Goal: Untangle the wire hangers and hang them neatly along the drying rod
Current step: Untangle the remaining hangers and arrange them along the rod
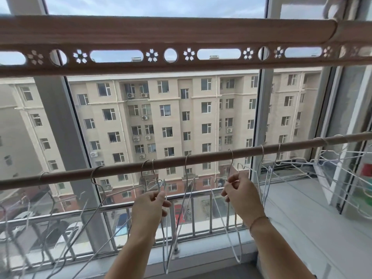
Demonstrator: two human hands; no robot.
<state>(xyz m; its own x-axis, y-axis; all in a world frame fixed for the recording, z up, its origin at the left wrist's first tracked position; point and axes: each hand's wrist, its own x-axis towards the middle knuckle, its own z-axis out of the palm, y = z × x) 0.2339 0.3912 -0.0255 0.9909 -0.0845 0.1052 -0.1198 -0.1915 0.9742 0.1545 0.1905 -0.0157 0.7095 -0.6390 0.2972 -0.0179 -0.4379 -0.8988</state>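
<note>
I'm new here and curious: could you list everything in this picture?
rod: one, brown, across the middle.
hangers: about ten, pale wire, hooked along the rod, some crossing.
rail: one, brown with flower cut-outs, across the top.
railing: one, silver, low at the window.
building: one, beige, outside.
left hand: one, lower middle, grips hangers.
right hand: one, beside it, pinches one of the hangers.

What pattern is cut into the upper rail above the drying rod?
Upper rail: flower, circle and slot cut-outs; head view.
</note>
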